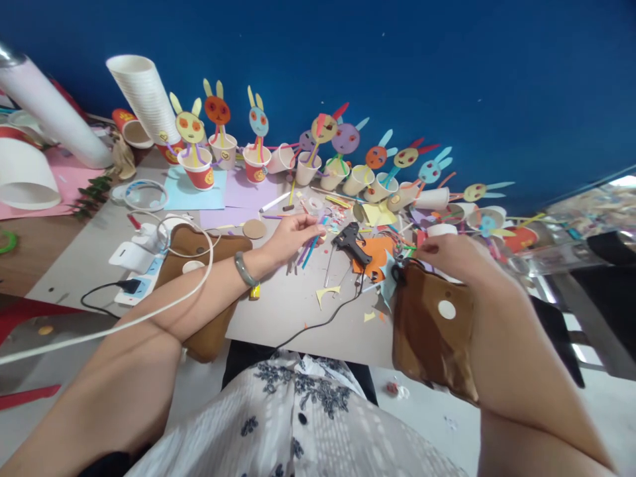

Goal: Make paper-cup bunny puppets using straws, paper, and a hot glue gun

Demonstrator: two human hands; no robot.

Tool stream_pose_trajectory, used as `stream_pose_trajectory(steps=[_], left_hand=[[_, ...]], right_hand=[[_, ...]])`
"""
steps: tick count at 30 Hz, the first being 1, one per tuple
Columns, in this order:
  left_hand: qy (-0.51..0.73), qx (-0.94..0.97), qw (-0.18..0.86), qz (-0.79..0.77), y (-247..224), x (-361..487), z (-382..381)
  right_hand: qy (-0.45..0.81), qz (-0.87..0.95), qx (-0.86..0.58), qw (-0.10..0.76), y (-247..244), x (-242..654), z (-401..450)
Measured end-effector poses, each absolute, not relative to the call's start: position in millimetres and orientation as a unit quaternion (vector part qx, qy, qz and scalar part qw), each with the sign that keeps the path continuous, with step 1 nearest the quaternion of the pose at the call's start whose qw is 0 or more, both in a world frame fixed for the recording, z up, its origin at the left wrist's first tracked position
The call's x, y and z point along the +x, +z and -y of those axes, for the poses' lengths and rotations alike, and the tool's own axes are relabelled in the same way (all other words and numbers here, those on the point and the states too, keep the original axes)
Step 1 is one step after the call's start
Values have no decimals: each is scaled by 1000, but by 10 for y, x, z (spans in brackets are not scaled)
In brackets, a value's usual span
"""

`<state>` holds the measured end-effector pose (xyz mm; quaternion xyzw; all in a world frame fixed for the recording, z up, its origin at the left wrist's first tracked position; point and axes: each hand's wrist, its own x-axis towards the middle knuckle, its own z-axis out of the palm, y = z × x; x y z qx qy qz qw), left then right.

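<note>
My left hand [293, 238], with a bangle on the wrist, is closed on a few thin sticks [312, 249], blue and purple, near the table's middle. Just right of it a black glue gun [352, 245] lies on the table. Further right, my right hand [442, 253] has its fingers pressed together over colourful strips and scraps; what it holds, if anything, is too small to make out. Orange paper [376, 257] lies between the glue gun and my right hand. Behind both hands stand several paper cups with rabbit-faced figures [346, 139].
A brown pouch [432, 324] lies under my right forearm, another [209, 331] under my left. A power strip [142, 281] with chargers and a white cable is at left. A tall cup stack [144, 96] leans at the back left.
</note>
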<state>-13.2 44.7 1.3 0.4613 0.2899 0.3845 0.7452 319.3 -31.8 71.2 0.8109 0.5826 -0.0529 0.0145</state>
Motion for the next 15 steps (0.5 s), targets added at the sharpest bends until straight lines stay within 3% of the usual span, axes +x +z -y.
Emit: stream_pose_trajectory(steps=[4,10,15], left_hand=[[375,458,755,-281,-2,-123,-435],[379,444,765,-273,12,-129,-419],[386,432,767,-275,6,-129,-424]], right_hand=[[-136,-556,817,68,413,3198,434],[-123,-543,830,41,154,3105,435],[-133,-531,837,-4,228,3170,429]])
